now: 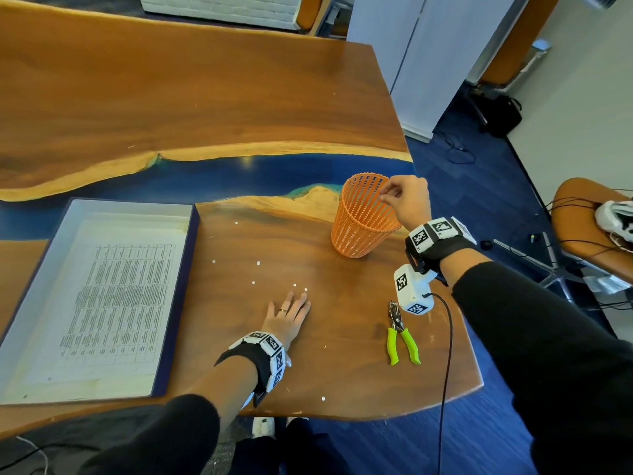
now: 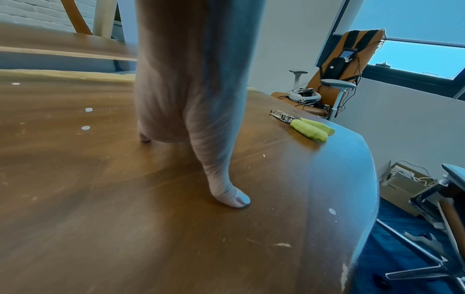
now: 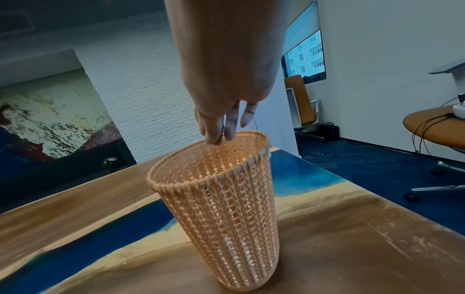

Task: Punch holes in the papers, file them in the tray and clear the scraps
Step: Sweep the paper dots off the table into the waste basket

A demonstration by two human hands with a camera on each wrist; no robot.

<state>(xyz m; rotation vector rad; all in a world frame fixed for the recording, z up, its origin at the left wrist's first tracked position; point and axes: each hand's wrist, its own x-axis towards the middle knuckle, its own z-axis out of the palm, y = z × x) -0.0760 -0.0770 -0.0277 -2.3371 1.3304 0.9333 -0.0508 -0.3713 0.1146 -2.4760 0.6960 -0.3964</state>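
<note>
Clearly the scrap-clearing step is in hand: the papers (image 1: 113,313) already lie in the tray (image 1: 178,303), and the hole punch (image 1: 400,332) rests idle near the table's (image 1: 239,108) right edge. The right hand (image 1: 407,198) hovers over the orange basket's (image 1: 363,221) rim, fingers (image 3: 214,129) bunched together; whether they pinch a scrap cannot be told. The left hand (image 1: 287,318) lies flat, fingers straight, holding nothing, fingertips near loose scraps (image 1: 258,263). Next, probably, those scattered dots must be gathered toward the basket.
</note>
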